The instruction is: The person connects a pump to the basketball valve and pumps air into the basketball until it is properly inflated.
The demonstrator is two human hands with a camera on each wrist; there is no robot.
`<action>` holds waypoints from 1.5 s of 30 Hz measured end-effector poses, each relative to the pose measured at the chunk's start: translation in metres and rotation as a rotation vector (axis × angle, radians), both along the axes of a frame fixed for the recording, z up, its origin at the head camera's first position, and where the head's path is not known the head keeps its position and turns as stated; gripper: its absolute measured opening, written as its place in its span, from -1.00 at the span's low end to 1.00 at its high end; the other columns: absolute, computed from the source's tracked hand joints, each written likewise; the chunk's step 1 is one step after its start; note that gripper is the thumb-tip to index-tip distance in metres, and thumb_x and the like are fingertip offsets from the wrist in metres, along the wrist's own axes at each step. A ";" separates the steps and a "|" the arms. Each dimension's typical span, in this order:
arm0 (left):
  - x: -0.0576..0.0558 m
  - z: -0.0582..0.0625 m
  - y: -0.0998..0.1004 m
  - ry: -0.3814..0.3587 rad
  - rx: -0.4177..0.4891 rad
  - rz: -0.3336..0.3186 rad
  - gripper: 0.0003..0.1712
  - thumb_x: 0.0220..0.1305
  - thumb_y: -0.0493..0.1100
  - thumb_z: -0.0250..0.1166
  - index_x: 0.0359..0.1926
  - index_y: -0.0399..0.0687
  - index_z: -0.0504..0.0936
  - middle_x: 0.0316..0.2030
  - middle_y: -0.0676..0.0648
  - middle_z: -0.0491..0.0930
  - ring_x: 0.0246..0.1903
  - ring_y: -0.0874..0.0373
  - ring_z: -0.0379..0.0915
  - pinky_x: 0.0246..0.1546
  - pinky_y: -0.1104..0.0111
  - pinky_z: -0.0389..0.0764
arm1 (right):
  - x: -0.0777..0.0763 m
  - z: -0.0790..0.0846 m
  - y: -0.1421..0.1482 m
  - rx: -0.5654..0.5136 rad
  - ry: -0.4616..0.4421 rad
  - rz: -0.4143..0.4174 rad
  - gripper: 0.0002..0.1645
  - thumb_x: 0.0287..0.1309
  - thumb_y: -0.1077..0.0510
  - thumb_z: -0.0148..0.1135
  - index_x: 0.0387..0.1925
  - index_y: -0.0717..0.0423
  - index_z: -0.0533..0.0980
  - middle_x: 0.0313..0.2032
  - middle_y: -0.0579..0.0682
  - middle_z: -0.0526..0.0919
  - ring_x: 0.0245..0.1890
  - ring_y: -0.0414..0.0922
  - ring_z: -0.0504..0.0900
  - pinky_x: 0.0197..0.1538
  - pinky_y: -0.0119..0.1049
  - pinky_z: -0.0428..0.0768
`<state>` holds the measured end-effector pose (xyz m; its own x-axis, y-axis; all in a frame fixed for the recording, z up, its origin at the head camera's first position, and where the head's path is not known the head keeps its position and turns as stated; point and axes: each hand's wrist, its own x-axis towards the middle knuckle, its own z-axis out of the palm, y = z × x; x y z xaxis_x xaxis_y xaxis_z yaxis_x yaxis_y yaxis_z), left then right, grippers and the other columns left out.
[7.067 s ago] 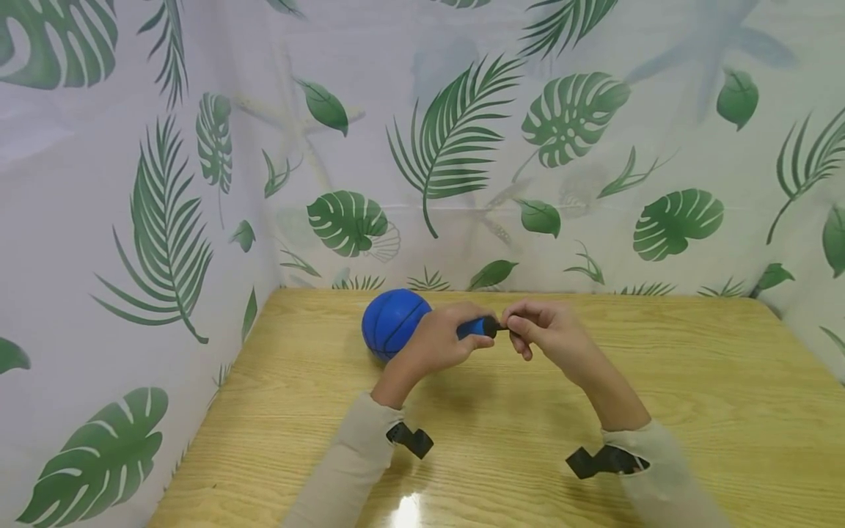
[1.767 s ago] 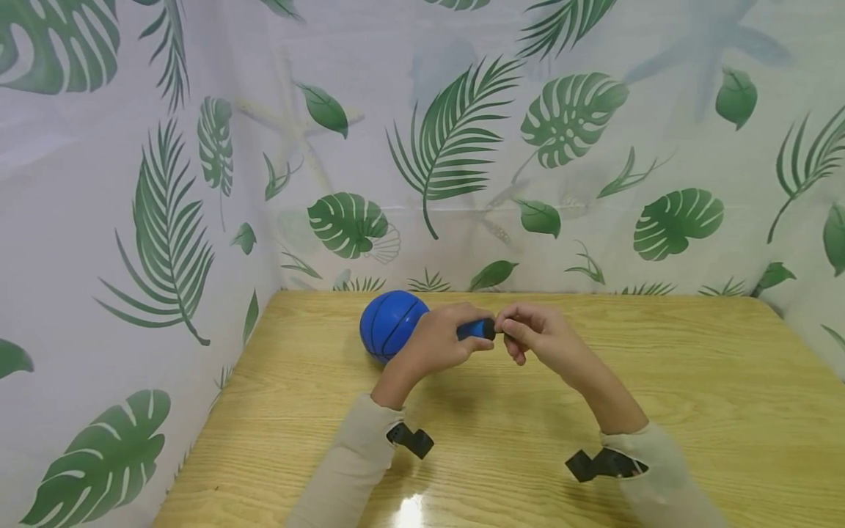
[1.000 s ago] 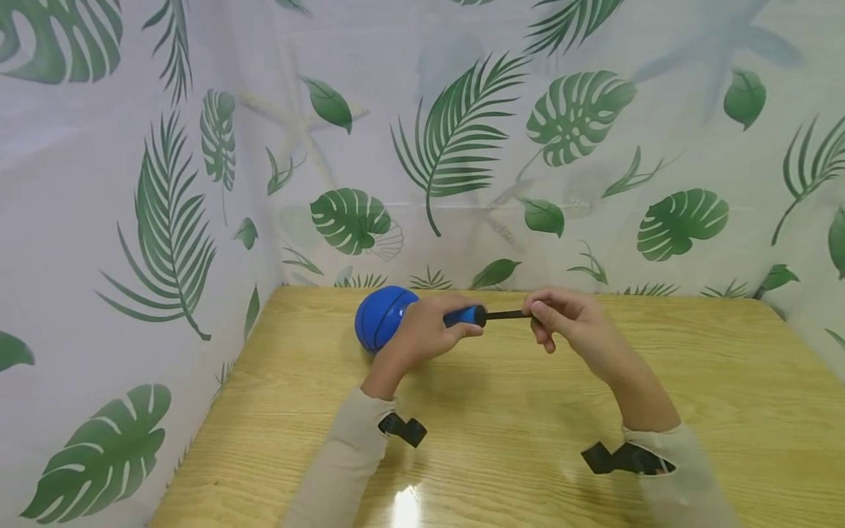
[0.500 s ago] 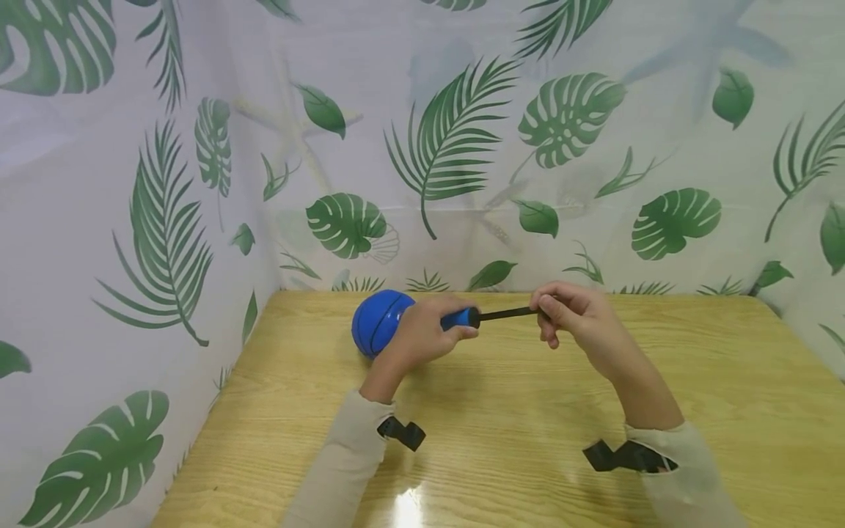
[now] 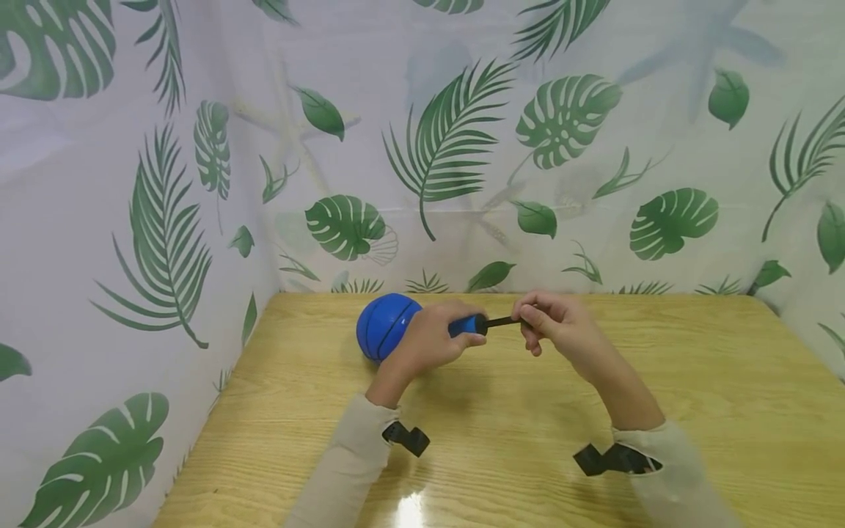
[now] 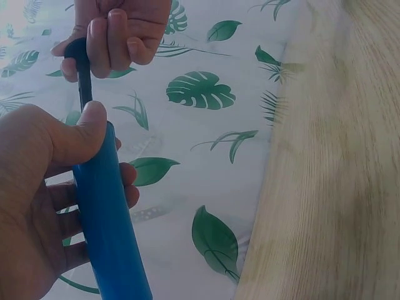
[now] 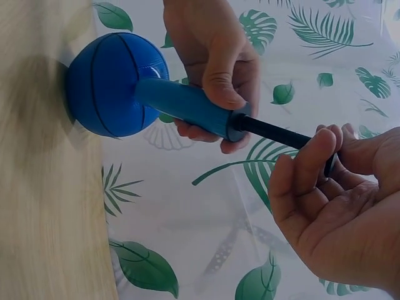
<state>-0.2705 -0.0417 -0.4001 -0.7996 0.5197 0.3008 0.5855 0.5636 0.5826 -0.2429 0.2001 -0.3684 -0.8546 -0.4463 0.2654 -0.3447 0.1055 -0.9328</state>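
Note:
A blue hand pump (image 7: 187, 107) with a black rod lies across between my hands. My left hand (image 5: 432, 337) grips its blue barrel, thumb along the side near the black end cap, as the left wrist view (image 6: 106, 206) of the barrel shows. With bent fingers my right hand (image 5: 554, 330) pinches the black handle at the rod's end. Part of the black rod (image 7: 275, 132) shows between cap and handle. Beyond the left hand sits a blue ball (image 5: 386, 326) with black seam lines. The pump's far end meets the ball in the right wrist view; the exact joint is hidden.
The ball stands on a wood-grain table (image 5: 515, 455) near its back edge. Behind and to the left rises a white cloth (image 5: 462, 242) printed with green leaves. Each wrist wears a black camera mount (image 5: 405, 438) over a beige sleeve.
Earlier the right hand drew the rod out to the right from near the cap. Since half a second ago it has moved back left, shortening the exposed rod. The left hand keeps its grip.

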 end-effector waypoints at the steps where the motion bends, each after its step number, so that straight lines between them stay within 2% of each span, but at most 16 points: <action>1: 0.000 0.000 0.000 -0.001 -0.001 -0.002 -0.58 0.39 0.03 0.36 0.21 0.08 0.65 0.07 -0.01 0.70 0.03 0.11 0.63 0.01 0.24 0.65 | 0.000 -0.001 -0.001 0.008 -0.005 -0.001 -0.64 0.58 0.14 -0.04 -0.15 0.43 0.47 -0.55 -0.12 0.48 -0.59 -0.20 0.48 -0.46 -0.32 0.59; 11: 0.002 0.003 0.002 0.011 -0.009 -0.017 -0.58 0.38 0.00 0.36 0.21 0.07 0.65 0.04 0.00 0.69 -0.03 0.13 0.63 -0.03 0.26 0.65 | -0.001 -0.008 -0.007 0.083 -0.071 -0.007 -0.60 0.60 0.09 -0.06 -0.10 0.43 0.43 -0.56 -0.14 0.47 -0.60 -0.19 0.48 -0.41 -0.30 0.60; 32: 0.002 0.003 -0.003 -0.013 0.020 -0.028 -0.57 0.37 0.02 0.37 0.22 0.10 0.65 0.04 0.01 0.69 0.00 0.14 0.62 0.02 0.25 0.64 | 0.002 -0.001 -0.008 0.098 -0.037 0.002 -0.62 0.58 0.11 -0.03 -0.11 0.43 0.48 -0.57 -0.14 0.48 -0.60 -0.18 0.46 -0.43 -0.31 0.58; 41: 0.001 0.002 -0.003 -0.006 0.024 -0.035 -0.54 0.37 0.03 0.37 0.24 0.08 0.64 0.07 0.02 0.69 0.04 0.14 0.63 0.06 0.24 0.64 | 0.002 0.001 -0.006 0.068 0.002 0.021 -0.68 0.57 0.16 -0.02 -0.15 0.39 0.51 -0.58 -0.14 0.49 -0.61 -0.17 0.46 -0.48 -0.31 0.57; 45: 0.000 0.005 -0.006 -0.008 0.029 -0.014 -0.54 0.37 0.05 0.36 0.24 0.09 0.64 0.11 0.03 0.68 0.09 0.12 0.62 0.08 0.22 0.64 | 0.002 0.004 -0.002 0.026 0.017 0.020 -0.72 0.56 0.17 -0.01 -0.15 0.32 0.54 -0.57 -0.14 0.50 -0.61 -0.19 0.45 -0.51 -0.32 0.55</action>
